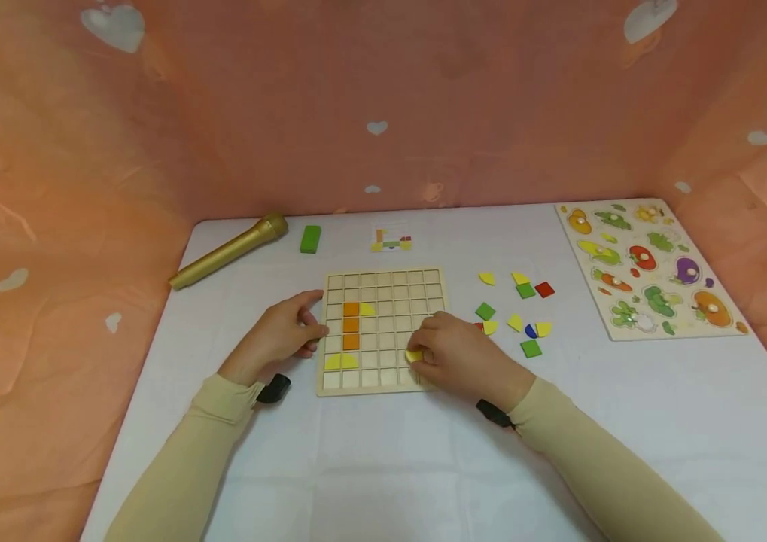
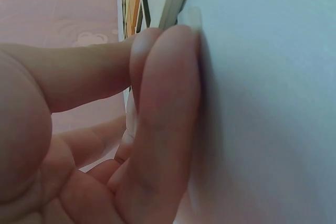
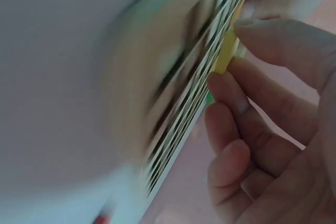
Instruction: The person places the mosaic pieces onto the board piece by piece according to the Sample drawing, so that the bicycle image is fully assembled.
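A wooden grid board [image 1: 383, 382] lies on the table between my hands. Three orange squares [image 1: 351, 325] run down one column in it, with a yellow quarter-circle piece [image 1: 367, 309] beside the top one and two more yellow pieces [image 1: 341, 362] near the lower left. My right hand [image 1: 461, 354] pinches a yellow tile [image 3: 226, 52] between thumb and fingers over the board's lower right part. At the board's left edge, my left hand [image 1: 279, 335] rests with thumb and index finger touching the side. In the left wrist view, thumb and fingertip [image 2: 170, 66] stand close to that edge.
Loose yellow, green, red and blue pieces [image 1: 530, 348] lie right of the board. A small pattern card [image 1: 391, 239], a green block [image 1: 311, 239] and a gold microphone [image 1: 227, 252] are behind it. A vegetable puzzle board [image 1: 647, 278] lies at the far right.
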Available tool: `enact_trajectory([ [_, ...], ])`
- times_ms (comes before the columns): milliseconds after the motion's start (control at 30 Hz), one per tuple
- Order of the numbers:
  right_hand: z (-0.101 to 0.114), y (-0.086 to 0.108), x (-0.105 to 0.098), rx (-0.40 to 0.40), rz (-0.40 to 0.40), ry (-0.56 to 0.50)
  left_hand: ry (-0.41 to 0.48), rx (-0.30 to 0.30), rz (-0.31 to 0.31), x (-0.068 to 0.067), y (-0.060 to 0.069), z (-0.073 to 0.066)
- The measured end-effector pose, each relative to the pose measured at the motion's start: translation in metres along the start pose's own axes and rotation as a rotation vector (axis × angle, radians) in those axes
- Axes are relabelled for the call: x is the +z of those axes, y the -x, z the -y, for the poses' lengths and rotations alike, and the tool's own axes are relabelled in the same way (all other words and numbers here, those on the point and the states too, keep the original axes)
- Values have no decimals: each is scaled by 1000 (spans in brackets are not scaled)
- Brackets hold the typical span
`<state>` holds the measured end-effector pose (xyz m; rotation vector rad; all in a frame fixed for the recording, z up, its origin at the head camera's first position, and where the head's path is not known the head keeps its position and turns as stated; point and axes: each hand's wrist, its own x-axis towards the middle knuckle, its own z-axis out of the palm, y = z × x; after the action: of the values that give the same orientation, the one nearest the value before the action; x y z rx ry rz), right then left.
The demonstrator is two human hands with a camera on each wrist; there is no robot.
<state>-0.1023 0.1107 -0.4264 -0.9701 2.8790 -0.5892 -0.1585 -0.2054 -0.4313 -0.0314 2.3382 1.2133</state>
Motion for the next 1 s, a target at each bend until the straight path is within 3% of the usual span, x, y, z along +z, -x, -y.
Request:
enact_trajectory([
  [200, 46, -37, 22, -105, 12, -37, -37, 12, 7, -1, 0, -1],
  [400, 75, -55, 36, -145, 3, -20, -71, 33, 12, -2, -2, 0],
  [1000, 86, -62, 46, -117, 4, 24, -59, 56, 5, -2, 0, 1],
])
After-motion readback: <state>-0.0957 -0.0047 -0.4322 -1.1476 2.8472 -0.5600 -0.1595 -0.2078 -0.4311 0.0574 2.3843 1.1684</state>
